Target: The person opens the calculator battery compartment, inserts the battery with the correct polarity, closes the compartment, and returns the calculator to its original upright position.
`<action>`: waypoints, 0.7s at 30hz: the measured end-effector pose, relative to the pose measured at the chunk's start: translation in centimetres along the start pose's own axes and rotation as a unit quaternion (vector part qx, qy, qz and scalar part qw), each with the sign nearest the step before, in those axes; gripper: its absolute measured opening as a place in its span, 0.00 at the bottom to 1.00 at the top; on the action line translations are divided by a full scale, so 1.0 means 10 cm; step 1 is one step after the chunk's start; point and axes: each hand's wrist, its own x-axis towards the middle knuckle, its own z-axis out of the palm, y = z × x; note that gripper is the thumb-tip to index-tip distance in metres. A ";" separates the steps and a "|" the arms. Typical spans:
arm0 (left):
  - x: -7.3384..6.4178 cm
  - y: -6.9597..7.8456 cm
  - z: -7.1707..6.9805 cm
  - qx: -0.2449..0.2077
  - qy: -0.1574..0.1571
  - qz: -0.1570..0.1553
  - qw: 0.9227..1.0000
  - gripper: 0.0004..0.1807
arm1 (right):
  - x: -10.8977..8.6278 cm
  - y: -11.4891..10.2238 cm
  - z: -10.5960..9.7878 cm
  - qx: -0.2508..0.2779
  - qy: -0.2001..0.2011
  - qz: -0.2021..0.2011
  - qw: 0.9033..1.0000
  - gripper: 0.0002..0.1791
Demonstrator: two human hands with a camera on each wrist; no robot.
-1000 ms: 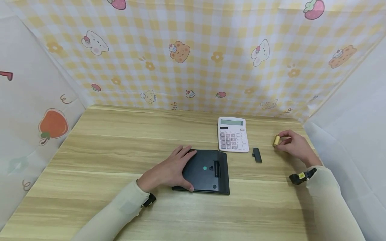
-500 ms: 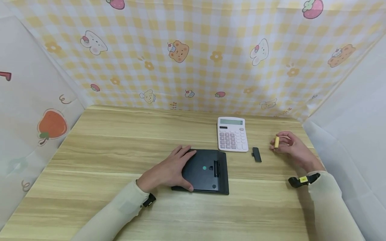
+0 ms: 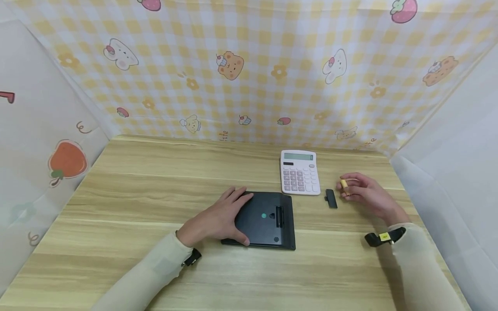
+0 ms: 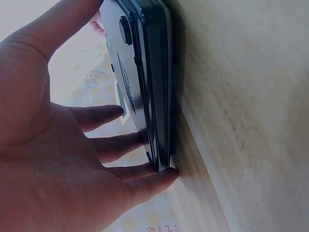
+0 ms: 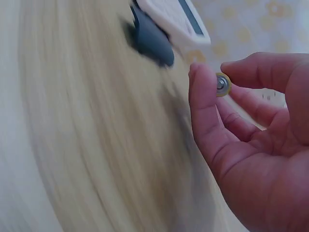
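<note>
My left hand (image 3: 218, 220) rests at the left side of a flat black device (image 3: 258, 224) lying back-up on the table. Its fingers reach the far edge and its thumb the near edge; in the left wrist view the fingers look fairly straight along the casing. An uncovered battery slot (image 3: 279, 217) shows on the device's right part. My right hand (image 3: 369, 194) pinches a small yellow battery (image 3: 344, 184) between thumb and fingertips, its metal end facing the right wrist camera. Just left of that hand lies a black battery cover (image 3: 331, 199).
A pale pink calculator (image 3: 300, 172) lies face up behind the device and the cover. The wood-grain table (image 3: 155, 172) ends at a yellow checked cloth (image 3: 272, 86) at the back, with white sheets (image 3: 447, 151) at both sides.
My right hand has carried the battery leftward, closer to the battery cover, and the battery has turned in its fingers. The left hand and the black device have stayed put.
</note>
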 end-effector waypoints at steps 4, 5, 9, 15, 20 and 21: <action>0.01 0.00 0.00 0.001 0.000 0.000 1.000 0.68 | 0.02 -0.08 0.16 -0.010 -0.001 0.006 1.000 0.17; 0.01 0.00 0.00 0.002 0.000 0.000 1.000 0.68 | 0.02 -0.10 0.20 -0.015 -0.002 0.006 1.000 0.16; 0.01 0.00 0.00 0.004 0.001 0.001 1.000 0.68 | 0.04 -0.15 0.35 -0.048 -0.013 0.005 0.999 0.15; 0.01 -0.01 0.01 0.006 0.001 0.001 1.000 0.69 | 0.08 -0.21 0.57 -0.111 -0.003 0.014 0.994 0.19; 0.00 -0.01 0.01 0.004 0.002 0.001 1.000 0.68 | 0.11 -0.26 0.74 -0.147 0.000 0.030 0.989 0.19; 0.00 -0.02 0.01 0.003 0.003 0.002 1.000 0.68 | 0.11 -0.27 0.77 -0.151 -0.002 0.032 0.988 0.19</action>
